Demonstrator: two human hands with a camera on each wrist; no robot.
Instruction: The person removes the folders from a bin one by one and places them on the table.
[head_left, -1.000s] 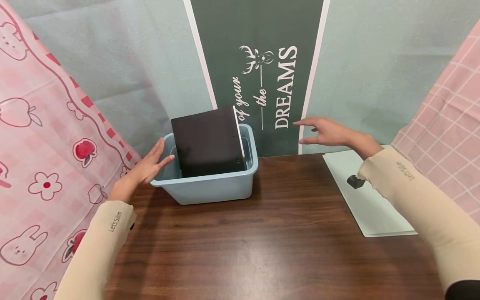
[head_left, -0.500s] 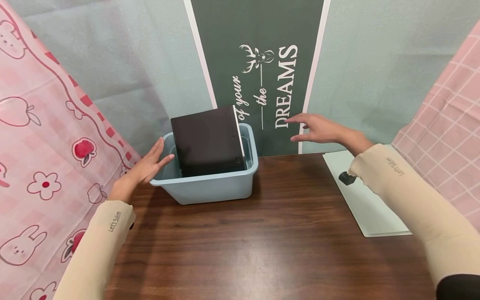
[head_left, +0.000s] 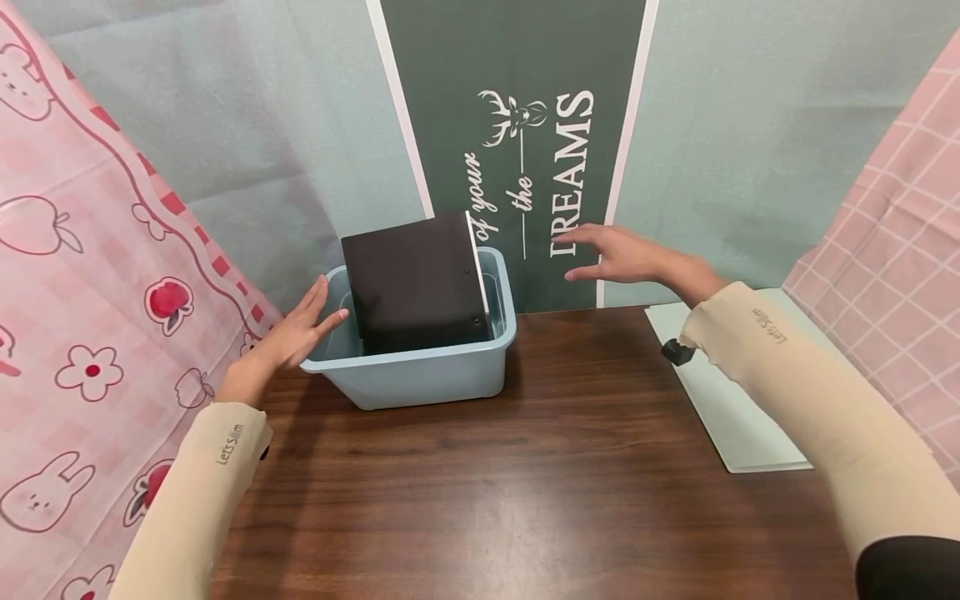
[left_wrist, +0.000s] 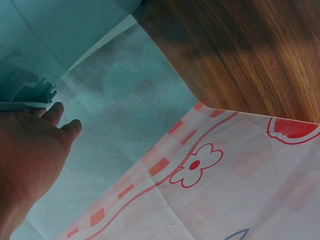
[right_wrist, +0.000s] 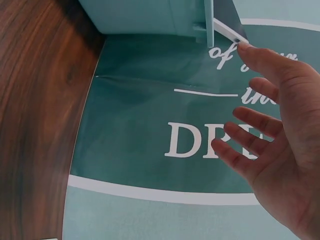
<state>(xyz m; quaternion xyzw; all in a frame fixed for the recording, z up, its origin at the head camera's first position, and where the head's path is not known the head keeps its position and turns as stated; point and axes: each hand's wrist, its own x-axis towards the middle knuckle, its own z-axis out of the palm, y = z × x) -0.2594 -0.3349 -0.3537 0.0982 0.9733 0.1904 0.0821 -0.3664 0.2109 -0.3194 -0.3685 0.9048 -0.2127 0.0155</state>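
A light blue plastic bin point(head_left: 427, 379) stands at the back left of the table. Inside it a black flat panel-like item point(head_left: 416, 279) with a white edge leans upright, its top sticking out above the rim. My left hand point(head_left: 288, 333) rests at the bin's left rim, fingers straight; in the left wrist view its fingertips point(left_wrist: 56, 112) meet the rim. To the right of the bin my right hand point(head_left: 622, 254) hovers in the air, holding nothing. The right wrist view shows its fingers spread and slightly bent, apart from the bin point(right_wrist: 150, 17).
Pale green flat boards or folders point(head_left: 720, 408) lie at the right of the brown wooden table point(head_left: 480, 500), partly under my right forearm. A printed cloth point(head_left: 525, 50) hangs behind, with pink cloths point(head_left: 90, 292) at the sides.
My right hand has moved left, closer to the bin, with its fingers still apart. The left hand, the bin and the black item have stayed in place.
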